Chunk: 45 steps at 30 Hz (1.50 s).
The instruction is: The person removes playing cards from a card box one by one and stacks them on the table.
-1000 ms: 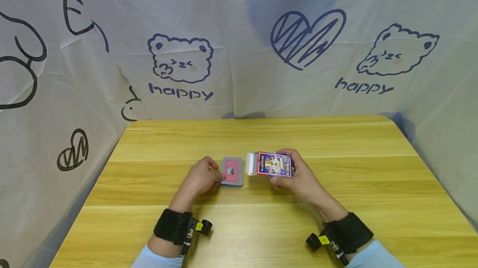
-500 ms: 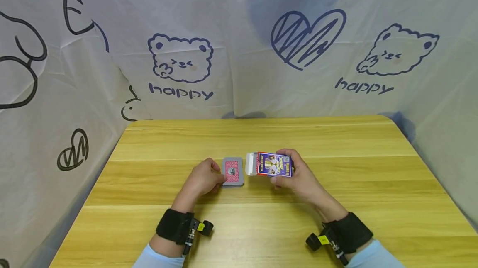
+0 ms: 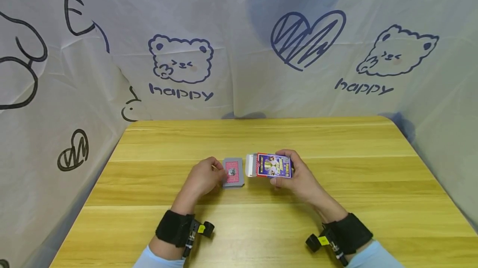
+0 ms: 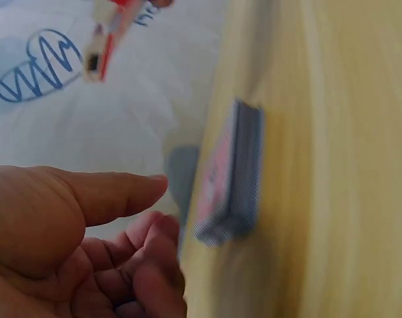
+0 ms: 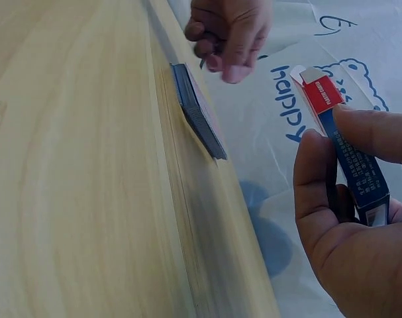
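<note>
Since a second ago: your left hand [image 3: 203,179] has crept a little closer to the deck, and the card box has shifted only slightly in your right hand [image 3: 298,179]; the deck has stayed where it was.
Deck of cards [image 3: 233,172]: it lies flat on the wooden table [image 3: 261,235], red-patterned back up, squared into a neat stack. Take it as your landmark.
Your left hand: it sits just left of the deck with the fingers [image 4: 154,248] loosely curled. The wrist view shows the thumb and fingertips just short of the deck's near edge, holding nothing.
Card box [image 3: 269,165]: it is just right of the deck, lifted off the table, blue printed face up, with its white open flap pointing toward the deck.
Your right hand: it grasps the box, thumb [image 5: 376,132] on one broad face and fingers on the other, as the wrist view shows.
Gap: box flap and deck are close but apart.
Backdrop [image 3: 239,44]: beyond the deck, behind the table's far edge, hangs a white cloth with bears, hearts and the word "happy".
</note>
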### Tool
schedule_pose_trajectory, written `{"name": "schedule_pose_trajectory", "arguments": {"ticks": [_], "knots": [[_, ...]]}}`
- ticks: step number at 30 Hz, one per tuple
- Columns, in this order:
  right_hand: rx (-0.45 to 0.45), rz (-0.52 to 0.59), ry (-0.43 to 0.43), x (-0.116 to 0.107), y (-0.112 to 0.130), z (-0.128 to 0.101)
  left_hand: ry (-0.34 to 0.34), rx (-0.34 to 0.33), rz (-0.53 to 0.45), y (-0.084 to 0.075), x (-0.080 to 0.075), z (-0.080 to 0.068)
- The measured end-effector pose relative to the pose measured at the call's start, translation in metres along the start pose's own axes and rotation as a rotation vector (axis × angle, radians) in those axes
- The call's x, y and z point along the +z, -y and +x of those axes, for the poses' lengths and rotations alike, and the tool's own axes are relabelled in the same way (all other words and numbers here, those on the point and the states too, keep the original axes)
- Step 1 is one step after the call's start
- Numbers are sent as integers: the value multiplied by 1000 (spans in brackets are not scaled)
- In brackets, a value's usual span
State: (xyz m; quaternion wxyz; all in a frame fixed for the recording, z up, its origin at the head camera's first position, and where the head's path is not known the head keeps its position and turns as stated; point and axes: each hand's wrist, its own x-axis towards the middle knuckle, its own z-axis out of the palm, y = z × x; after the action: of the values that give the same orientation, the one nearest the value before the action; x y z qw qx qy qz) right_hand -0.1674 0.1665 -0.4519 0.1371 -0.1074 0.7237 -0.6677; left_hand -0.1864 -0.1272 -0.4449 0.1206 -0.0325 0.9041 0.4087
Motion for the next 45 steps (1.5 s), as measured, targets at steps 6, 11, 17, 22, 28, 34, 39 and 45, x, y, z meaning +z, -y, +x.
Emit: {"name": "schedule_pose_trajectory", "arguments": {"ticks": [6, 11, 17, 22, 28, 34, 39, 45], "knots": [[11, -9, -6, 1, 1, 0, -66, 162, -64, -24, 2, -16], [21, -17, -1, 4, 2, -2, -116, 280, -111, -39, 12, -26], [21, -28, 24, 7, 5, -3, -109, 308, -80, -42, 23, -28], [17, -56, 35, 8, 6, -5, -75, 290, -81, -40, 26, -25], [13, -80, 52, 9, 6, -5, -51, 264, -108, -36, 28, -23], [20, -104, 54, 9, 7, -5, -28, 260, -135, -36, 27, -23], [11, -100, 64, 9, 6, -5, -10, 259, -164, -36, 26, -22], [7, -101, 60, 8, 5, -5, 38, 251, -244, -33, 23, -20]]}}
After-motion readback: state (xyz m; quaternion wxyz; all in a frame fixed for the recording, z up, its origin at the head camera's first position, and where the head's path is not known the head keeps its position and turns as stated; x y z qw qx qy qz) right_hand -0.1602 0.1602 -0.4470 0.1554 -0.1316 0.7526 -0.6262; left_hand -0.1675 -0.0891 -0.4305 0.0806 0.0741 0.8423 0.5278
